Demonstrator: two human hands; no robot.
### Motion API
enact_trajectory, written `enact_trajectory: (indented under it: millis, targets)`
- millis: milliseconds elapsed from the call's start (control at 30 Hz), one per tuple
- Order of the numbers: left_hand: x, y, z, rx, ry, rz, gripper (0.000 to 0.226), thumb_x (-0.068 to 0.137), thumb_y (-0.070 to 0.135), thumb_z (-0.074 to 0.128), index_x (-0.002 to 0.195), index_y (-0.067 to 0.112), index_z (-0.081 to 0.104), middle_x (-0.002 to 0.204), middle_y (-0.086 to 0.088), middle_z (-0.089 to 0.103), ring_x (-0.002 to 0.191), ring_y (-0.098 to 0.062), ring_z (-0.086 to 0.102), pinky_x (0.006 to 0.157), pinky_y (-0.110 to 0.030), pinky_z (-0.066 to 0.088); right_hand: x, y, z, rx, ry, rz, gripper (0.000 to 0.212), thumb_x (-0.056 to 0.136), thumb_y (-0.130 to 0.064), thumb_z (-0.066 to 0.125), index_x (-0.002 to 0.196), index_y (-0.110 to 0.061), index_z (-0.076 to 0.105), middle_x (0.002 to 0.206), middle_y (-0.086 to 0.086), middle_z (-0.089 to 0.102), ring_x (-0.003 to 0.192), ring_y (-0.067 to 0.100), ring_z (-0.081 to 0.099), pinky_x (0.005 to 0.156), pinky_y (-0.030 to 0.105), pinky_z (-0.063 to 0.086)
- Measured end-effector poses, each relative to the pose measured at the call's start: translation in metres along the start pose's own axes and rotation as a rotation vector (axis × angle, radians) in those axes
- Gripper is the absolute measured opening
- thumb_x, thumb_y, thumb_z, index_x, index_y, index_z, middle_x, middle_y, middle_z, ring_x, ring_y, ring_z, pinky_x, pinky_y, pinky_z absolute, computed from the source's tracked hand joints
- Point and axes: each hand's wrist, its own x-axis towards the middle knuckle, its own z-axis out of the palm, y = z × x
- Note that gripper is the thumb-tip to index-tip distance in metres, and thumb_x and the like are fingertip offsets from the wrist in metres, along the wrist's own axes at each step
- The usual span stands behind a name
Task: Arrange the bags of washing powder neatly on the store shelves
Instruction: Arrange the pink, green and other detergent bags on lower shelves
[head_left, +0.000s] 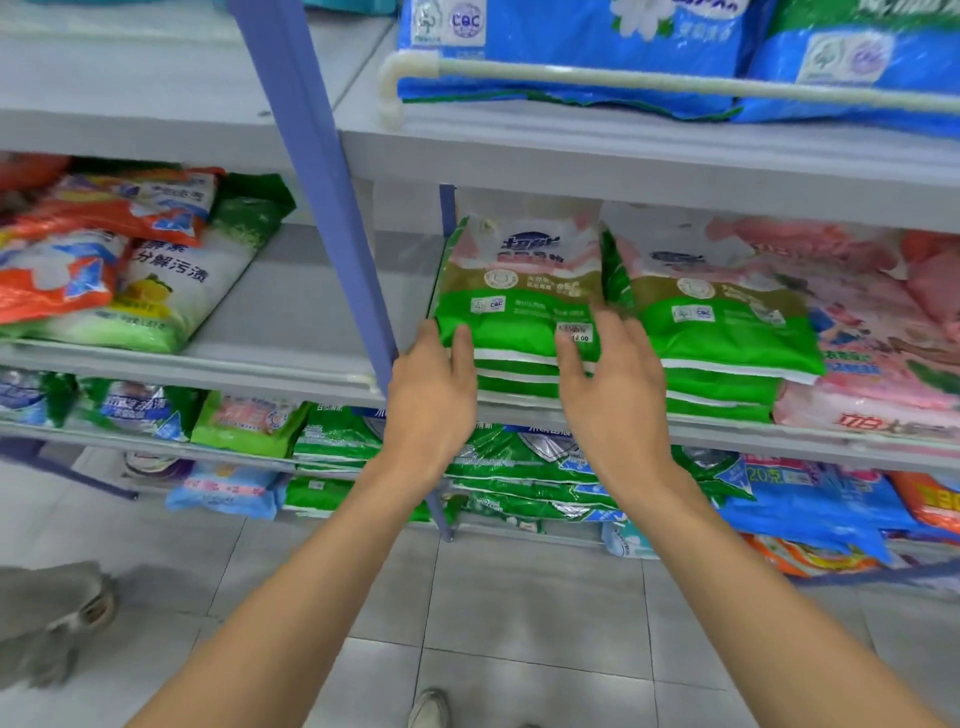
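Left grip (434, 400) and right grip (615, 400), bare hands with fingers spread, relaxed and holding nothing, reach the front edge of a stack of green washing powder bags (519, 296) lying on the middle shelf (727, 430), between a blue post (322, 171) and a second green stack (717, 332).

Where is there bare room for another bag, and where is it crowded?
The middle shelf lies bare between the white lemon bag and the blue post; the upper left shelf looks bare too. Crowded: right of the post, green stacks and pink bags sit packed.
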Motion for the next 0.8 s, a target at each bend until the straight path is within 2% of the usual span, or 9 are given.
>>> enact_trajectory:
  millis: [100,167,233,333,433,567,700,800]
  targets:
    - [-0.012,0.003,-0.016,0.057,-0.064,0.004,0.035,0.108,0.03,0.046,0.131,0.005,0.053,0.065,0.002,0.054,0.049,-0.008,0.048,0.042,-0.016,0.036,-0.012,-0.005,-0.01,-0.076,-0.127,0.006,0.051,0.105,-0.025,0.056,0.152,-0.01,0.043,0.162,0.015,0.035,0.146,0.032,0.038,0.118,0.039,0.034]
    - [-0.024,0.009,-0.031,0.094,-0.108,0.027,0.038,0.107,0.033,0.048,0.133,0.007,0.056,0.071,0.008,0.053,0.054,-0.003,0.046,0.046,-0.01,0.039,-0.02,-0.015,-0.016,-0.129,-0.18,0.011,0.052,0.104,-0.023,0.057,0.152,-0.009,0.044,0.167,0.015,0.026,0.151,0.033,0.031,0.119,0.039,0.031]
    - [-0.038,0.01,-0.05,0.138,-0.131,0.044,0.04,0.105,0.038,0.049,0.135,0.013,0.057,0.084,0.003,0.062,0.064,-0.012,0.056,0.051,-0.014,0.037,-0.03,-0.027,-0.021,-0.141,-0.236,-0.023,0.051,0.103,-0.024,0.058,0.151,-0.008,0.046,0.166,0.012,0.029,0.152,0.028,0.031,0.121,0.037,0.028]
    - [-0.059,0.004,-0.078,0.206,-0.139,0.029,0.044,0.103,0.042,0.052,0.14,0.02,0.057,0.124,-0.009,0.069,0.102,-0.025,0.066,0.077,-0.025,0.042,-0.046,-0.045,-0.027,-0.148,-0.34,-0.077,0.049,0.104,-0.03,0.055,0.149,-0.009,0.048,0.161,0.01,0.04,0.149,0.024,0.035,0.121,0.035,0.026]
    - [-0.085,-0.004,-0.109,0.266,-0.131,0.028,0.042,0.103,0.038,0.054,0.139,0.017,0.058,0.124,-0.011,0.071,0.097,-0.028,0.068,0.08,-0.031,0.044,-0.064,-0.062,-0.033,-0.118,-0.421,-0.108,0.049,0.103,-0.036,0.055,0.147,-0.013,0.052,0.154,0.006,0.049,0.143,0.023,0.043,0.117,0.037,0.036]
    - [-0.115,-0.023,-0.149,0.337,-0.086,-0.048,0.05,0.103,0.039,0.054,0.146,0.013,0.053,0.137,-0.011,0.064,0.12,-0.027,0.062,0.102,-0.036,0.047,-0.083,-0.084,-0.044,-0.092,-0.51,-0.146,0.05,0.103,-0.041,0.056,0.147,-0.018,0.052,0.153,0.001,0.051,0.141,0.02,0.046,0.115,0.037,0.04]
    - [-0.14,-0.035,-0.185,0.37,-0.013,-0.104,0.05,0.103,0.039,0.054,0.145,0.012,0.055,0.139,-0.008,0.063,0.126,-0.02,0.058,0.101,-0.027,0.043,-0.093,-0.106,-0.05,-0.078,-0.529,-0.179,0.041,0.102,-0.042,0.058,0.137,-0.021,0.059,0.136,-0.002,0.061,0.127,0.018,0.055,0.098,0.032,0.045]
    - [-0.153,-0.042,-0.206,0.363,0.038,-0.128,0.048,0.103,0.04,0.053,0.144,0.015,0.056,0.145,-0.001,0.059,0.134,-0.016,0.052,0.105,-0.025,0.039,-0.098,-0.118,-0.044,-0.044,-0.558,-0.203,0.043,0.101,-0.045,0.057,0.139,-0.025,0.058,0.138,-0.009,0.06,0.129,0.013,0.054,0.098,0.028,0.044]
